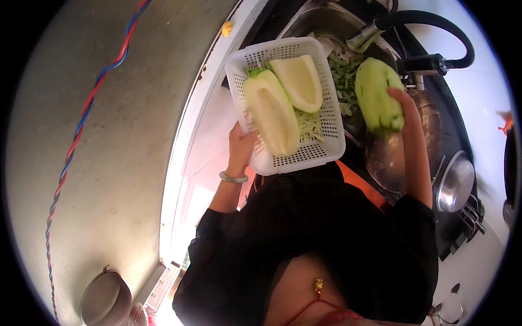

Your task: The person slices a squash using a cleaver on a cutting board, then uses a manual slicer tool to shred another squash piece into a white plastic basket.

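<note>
My left hand (242, 148) grips the near left edge of a white perforated plastic basket (336, 130), holding it out over the front of the counter. Inside lie two hollowed halves of a pale green squash, one long half (272, 114) and a second half (302, 81), cut faces up. Pale green shreds (310, 127) show beneath them. To the right, my right hand (405, 106) is closed round the side of another pale green squash piece (375, 95), rounded skin up, slightly blurred. Its underside is hidden. Green peelings (342, 81) lie between basket and squash.
A metal sink (304, 22) sits behind the basket, with a black flexible faucet (427, 19) at its right. A round wooden chopping board (386, 160) lies near my right forearm. A shiny metal bowl or lid (455, 185) is farther right. A twisted cord (98, 81) hangs at left.
</note>
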Action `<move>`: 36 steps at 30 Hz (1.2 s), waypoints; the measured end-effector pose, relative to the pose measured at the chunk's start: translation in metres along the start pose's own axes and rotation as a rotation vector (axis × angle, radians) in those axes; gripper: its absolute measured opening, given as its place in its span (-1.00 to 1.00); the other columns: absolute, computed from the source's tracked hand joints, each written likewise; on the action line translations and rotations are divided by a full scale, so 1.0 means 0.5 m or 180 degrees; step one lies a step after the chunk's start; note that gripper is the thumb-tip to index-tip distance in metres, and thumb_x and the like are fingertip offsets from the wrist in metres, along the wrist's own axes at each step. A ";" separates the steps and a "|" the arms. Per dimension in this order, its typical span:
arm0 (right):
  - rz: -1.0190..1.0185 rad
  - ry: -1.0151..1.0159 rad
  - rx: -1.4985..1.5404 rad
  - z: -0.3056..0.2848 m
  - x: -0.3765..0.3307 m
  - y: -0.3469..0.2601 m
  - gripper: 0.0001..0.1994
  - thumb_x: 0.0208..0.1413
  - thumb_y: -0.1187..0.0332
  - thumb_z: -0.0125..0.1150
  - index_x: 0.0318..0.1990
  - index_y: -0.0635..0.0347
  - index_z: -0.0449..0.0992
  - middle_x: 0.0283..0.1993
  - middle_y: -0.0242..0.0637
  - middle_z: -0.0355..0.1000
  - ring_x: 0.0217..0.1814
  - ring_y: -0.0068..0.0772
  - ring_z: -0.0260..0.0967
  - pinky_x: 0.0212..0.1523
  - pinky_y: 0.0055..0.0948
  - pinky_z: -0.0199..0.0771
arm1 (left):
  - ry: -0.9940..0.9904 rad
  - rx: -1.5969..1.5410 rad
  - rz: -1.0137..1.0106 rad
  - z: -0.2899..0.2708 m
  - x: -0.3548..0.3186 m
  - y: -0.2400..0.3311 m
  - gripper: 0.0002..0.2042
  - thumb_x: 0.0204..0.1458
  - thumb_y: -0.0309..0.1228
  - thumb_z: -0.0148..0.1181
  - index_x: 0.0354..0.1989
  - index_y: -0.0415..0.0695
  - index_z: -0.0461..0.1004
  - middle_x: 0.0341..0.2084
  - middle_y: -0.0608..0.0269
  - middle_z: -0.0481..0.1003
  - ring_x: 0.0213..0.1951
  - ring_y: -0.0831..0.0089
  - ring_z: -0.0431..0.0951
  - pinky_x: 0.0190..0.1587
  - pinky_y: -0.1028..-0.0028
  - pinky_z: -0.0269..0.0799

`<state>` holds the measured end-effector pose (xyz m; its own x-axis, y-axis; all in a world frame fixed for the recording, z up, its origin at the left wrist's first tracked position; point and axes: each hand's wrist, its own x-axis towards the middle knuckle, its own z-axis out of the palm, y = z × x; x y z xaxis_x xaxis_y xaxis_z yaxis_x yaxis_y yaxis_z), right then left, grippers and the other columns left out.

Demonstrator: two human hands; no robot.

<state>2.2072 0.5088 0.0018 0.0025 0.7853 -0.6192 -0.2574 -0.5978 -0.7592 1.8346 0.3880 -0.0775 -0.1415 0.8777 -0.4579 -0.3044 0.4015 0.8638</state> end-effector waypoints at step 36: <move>0.0167 -0.0078 -0.2615 0.141 0.524 0.225 -0.42 -0.33 0.05 0.44 -0.16 0.27 0.56 -0.13 -0.14 0.51 -0.16 -0.30 0.47 -0.16 -0.35 0.47 | -0.0362 0.0167 -0.0452 -0.032 0.002 -0.077 -0.55 -0.30 -0.70 -0.02 -0.09 -0.33 0.36 -0.19 0.10 0.45 -0.17 0.30 0.46 -0.09 0.38 0.39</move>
<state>2.1106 0.6585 -0.2317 -0.0133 0.7507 -0.6605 0.5326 -0.5537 -0.6401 1.8312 0.3693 -0.1144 0.0078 0.8339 -0.5519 -0.2639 0.5340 0.8032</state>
